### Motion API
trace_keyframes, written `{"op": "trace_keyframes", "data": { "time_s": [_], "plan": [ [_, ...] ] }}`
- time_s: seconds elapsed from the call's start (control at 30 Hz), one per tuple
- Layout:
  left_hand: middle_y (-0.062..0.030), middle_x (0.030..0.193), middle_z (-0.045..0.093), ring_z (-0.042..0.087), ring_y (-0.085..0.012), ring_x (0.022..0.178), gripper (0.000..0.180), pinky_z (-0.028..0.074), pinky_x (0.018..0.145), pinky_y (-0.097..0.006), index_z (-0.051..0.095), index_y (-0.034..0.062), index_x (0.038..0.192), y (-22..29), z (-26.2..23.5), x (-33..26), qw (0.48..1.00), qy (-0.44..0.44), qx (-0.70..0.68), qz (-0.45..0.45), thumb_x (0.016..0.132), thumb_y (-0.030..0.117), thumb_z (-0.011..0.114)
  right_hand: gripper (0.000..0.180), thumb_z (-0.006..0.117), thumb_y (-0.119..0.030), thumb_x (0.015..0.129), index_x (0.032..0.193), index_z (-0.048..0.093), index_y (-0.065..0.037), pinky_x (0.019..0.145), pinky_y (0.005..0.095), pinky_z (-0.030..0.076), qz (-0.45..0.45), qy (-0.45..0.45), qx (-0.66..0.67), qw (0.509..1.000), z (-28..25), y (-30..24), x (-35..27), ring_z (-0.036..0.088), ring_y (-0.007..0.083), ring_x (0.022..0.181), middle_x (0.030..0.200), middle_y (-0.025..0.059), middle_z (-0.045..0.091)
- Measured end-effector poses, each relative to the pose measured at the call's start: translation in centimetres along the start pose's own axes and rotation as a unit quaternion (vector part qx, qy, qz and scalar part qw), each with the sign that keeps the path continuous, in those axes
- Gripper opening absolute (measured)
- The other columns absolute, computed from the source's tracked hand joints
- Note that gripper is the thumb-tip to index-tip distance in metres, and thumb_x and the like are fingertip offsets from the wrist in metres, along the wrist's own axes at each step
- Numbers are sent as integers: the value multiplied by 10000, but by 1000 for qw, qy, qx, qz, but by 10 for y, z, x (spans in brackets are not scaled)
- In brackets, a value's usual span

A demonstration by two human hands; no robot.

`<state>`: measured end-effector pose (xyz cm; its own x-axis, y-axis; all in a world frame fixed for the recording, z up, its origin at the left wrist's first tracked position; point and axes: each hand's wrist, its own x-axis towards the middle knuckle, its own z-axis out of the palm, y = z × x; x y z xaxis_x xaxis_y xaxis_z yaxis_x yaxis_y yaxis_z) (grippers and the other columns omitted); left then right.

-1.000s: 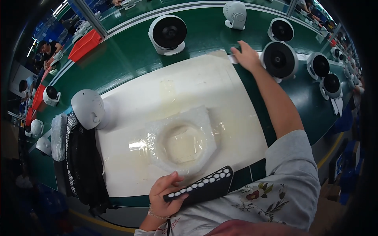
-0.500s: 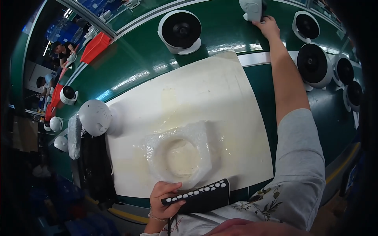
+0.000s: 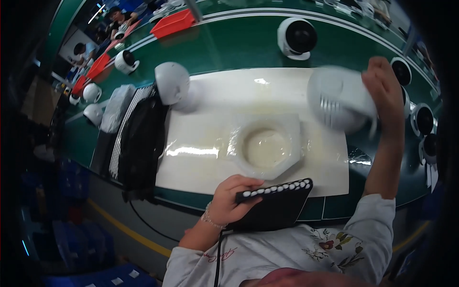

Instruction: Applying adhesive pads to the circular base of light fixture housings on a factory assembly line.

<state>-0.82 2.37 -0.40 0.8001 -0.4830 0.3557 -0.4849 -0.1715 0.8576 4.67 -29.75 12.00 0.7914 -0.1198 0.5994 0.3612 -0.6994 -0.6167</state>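
My right hand (image 3: 385, 91) is raised at the right, its fingers closed on the edge of a white, round-headed fan-like unit (image 3: 334, 98). That unit is smeared by motion, its slotted white back toward me, and it hangs over the right part of a pale sheet (image 3: 205, 170). At the near edge my left hand (image 3: 234, 198) grips a flat black panel (image 3: 272, 208) with a row of white round spots along its top edge. Just beyond the panel a translucent white foam ring (image 3: 294, 153) with a round hollow lies on the sheet.
Another white unit (image 3: 172, 83) stands at the sheet's left, beside a black bag-like bundle (image 3: 141, 143) and a plastic-wrapped pack (image 3: 118, 107). One black-faced unit (image 3: 297, 38) stands at the back; several more line the right. Red trays (image 3: 173, 23) and co-workers are far left.
My right hand has brought the white unit from the far side of the table nearer, over the sheet's right side. My left hand still holds the black panel. The whole view has shifted.
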Motion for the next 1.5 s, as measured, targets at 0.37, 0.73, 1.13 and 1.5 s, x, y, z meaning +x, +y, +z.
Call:
{"op": "trace_keyframes", "data": {
  "time_s": [0.37,0.73,1.13,1.5],
  "plan": [
    [-115,827,607,583,-217,705,159,454,621,-278,581,-12,749,1,-2,-23,993,13,-61,102,618,-34,667,398,484,-323,772,547,582,-9,549,372,411,-202,-291,-170,920,141,-109,-9,512,287,557,619,114,507],
    [-52,760,559,498,-92,659,134,398,604,-203,559,-45,843,5,-5,-37,946,184,-264,-41,730,-4,621,364,582,-320,781,989,534,-25,795,358,391,-288,-124,-33,949,91,-60,-67,500,288,921,975,140,528],
    [-56,837,568,511,-95,734,251,412,671,-218,543,-39,905,21,3,-26,910,241,-330,-68,719,67,674,437,708,6,642,1031,512,-24,608,263,433,-247,-284,168,911,67,-70,-83,548,162,731,850,66,550],
    [-17,720,591,512,-67,638,203,402,581,-185,580,-23,838,17,-2,-33,928,271,-246,-75,680,-2,706,280,670,-52,723,954,513,-28,589,242,456,-128,-325,143,926,62,-70,-87,576,163,759,946,116,549]
  ]
}}
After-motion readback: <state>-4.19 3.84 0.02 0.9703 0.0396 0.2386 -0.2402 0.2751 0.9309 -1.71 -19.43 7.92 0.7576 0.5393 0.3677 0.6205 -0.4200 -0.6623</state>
